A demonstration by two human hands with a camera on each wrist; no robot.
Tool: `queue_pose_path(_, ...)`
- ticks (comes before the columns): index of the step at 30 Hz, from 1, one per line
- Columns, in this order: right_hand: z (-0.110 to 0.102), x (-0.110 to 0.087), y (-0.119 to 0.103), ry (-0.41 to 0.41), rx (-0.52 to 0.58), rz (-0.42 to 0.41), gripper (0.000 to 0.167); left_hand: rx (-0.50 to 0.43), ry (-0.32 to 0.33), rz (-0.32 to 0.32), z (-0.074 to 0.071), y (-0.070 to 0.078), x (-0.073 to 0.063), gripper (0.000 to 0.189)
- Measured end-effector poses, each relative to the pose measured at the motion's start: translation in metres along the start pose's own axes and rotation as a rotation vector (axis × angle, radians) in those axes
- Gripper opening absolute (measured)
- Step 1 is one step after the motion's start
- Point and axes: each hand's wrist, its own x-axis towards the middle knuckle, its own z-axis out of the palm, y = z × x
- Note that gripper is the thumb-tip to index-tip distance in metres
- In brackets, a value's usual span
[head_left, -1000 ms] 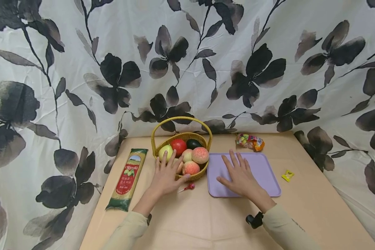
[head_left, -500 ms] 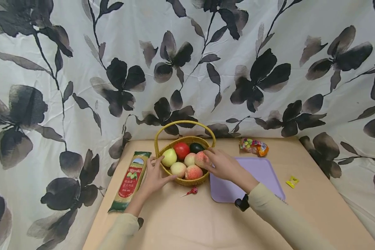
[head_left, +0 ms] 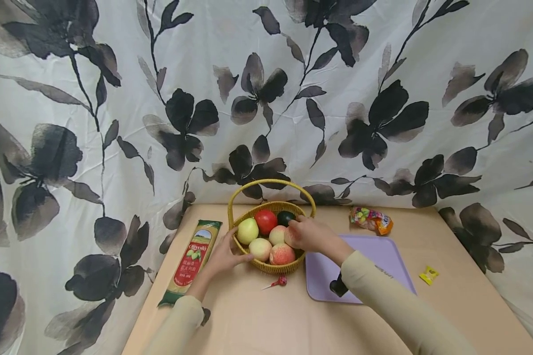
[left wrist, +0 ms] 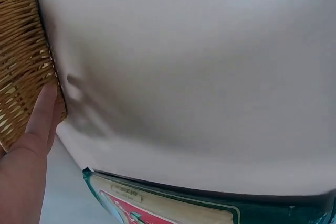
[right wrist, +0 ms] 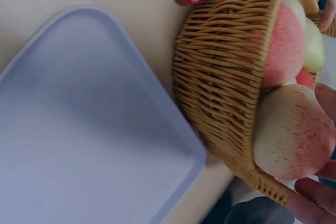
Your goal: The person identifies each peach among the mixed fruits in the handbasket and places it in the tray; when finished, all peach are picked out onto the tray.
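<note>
In the head view, a basket [head_left: 266,267] of woven, golden strands, topped by an arched handle [head_left: 271,181], is set on a smooth tan table [head_left: 248,315]. Rounded fruit is heaped inside, among it a glossy red fruit [head_left: 265,222]. At the right rim, a pinkish peach [head_left: 290,238] is partly covered by the right hand [head_left: 315,237], whose arm is stretched over a flat lilac tray [head_left: 360,268]. The left hand [head_left: 224,257] is held at the opposite side, thumb spread away from the fingers, beside a shiny packet [head_left: 192,261].

In the left wrist view, gaps between the wicker strands are revealed, and extended fingers [left wrist: 42,113] are seen touching the wall, with nothing gripped.

In the right wrist view, the peach's speckled skin is exposed, clasped between thumb and curled fingers; the tray's raised, rounded rim is shown alongside.
</note>
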Motion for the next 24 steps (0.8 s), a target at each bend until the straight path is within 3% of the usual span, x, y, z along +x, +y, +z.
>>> queue_pose_path(14,0.007,-0.001,0.011,0.1,0.071,-0.086,0.026,-0.031,-0.049,-0.008,0.005,-0.001,0.007,0.116)
queue_pose_path(19,-0.003,-0.01,0.011,0.139,0.118,-0.119,0.03,-0.051,-0.051,-0.013,0.005,-0.002,0.006,0.115)
queue_pose_path(24,-0.019,-0.03,0.01,0.147,0.161,-0.11,0.04,-0.086,-0.06,-0.007,0.001,-0.002,0.005,0.113)
